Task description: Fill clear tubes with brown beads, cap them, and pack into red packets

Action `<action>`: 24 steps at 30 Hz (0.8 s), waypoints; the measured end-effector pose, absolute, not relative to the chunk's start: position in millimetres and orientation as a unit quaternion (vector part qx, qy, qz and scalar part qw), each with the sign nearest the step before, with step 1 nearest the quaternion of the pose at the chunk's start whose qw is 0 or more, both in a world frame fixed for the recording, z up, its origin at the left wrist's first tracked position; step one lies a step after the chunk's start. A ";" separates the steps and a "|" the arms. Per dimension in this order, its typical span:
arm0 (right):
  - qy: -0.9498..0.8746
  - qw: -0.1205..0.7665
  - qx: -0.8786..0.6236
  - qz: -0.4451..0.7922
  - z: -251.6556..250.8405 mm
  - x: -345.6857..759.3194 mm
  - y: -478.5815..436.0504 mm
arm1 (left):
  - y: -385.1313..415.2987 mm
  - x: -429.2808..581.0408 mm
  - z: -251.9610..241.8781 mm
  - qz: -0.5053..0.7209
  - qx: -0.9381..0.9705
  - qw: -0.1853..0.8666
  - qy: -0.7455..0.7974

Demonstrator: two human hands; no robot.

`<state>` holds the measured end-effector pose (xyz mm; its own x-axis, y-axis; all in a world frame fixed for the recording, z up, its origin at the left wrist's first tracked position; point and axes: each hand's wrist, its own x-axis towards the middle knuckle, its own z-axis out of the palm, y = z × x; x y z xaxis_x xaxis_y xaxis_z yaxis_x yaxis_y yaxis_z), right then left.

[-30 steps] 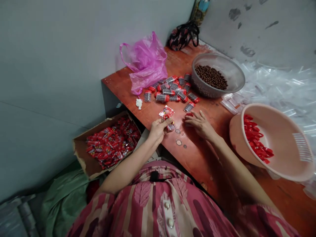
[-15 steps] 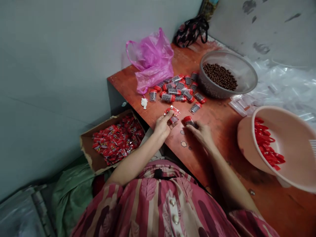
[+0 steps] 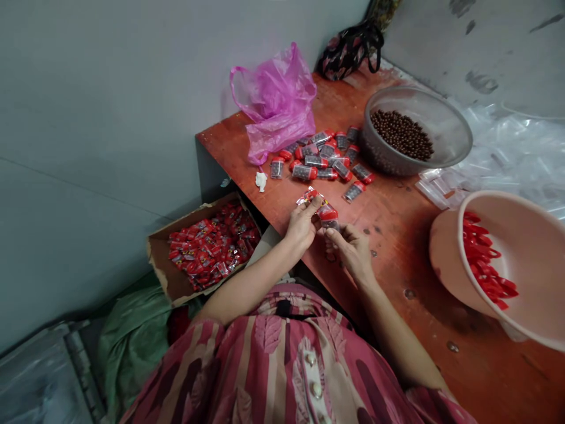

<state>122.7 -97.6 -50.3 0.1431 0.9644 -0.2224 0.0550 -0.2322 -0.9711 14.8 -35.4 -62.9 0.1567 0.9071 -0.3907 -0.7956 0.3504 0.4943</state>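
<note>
Just over the left edge of the table, the left hand pinches a red-printed packet between thumb and fingers. The right hand is closed around a red-capped vial, its cap close against the packet. Bare wood lies to the right of the hands, between the heap of vials farther back and the pink basin. A cardboard box sits below the left edge.

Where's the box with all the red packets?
In the head view the cardboard box sits low on the left, down off the edge of the red table, left of the left hand and beside a green cloth.
</note>
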 end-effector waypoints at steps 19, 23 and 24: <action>-0.375 0.485 -0.538 0.578 -59.9 135.7 -86.7 | -41.2 6.6 -53.6 0.456 0.242 0.785 0.343; -0.397 0.523 -0.572 0.491 -59.5 131.4 -89.1 | -41.0 9.6 -55.7 0.474 0.195 0.774 0.371; -0.403 0.528 -0.571 0.482 -59.8 130.6 -89.4 | -41.7 10.9 -55.9 0.479 0.181 0.774 0.373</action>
<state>130.6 -89.4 -59.8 0.2091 0.9698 -0.1255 -0.0481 -0.1180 -0.9918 10.9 -41.7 -55.9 0.2633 0.8762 -0.4037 -0.6067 0.4758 0.6368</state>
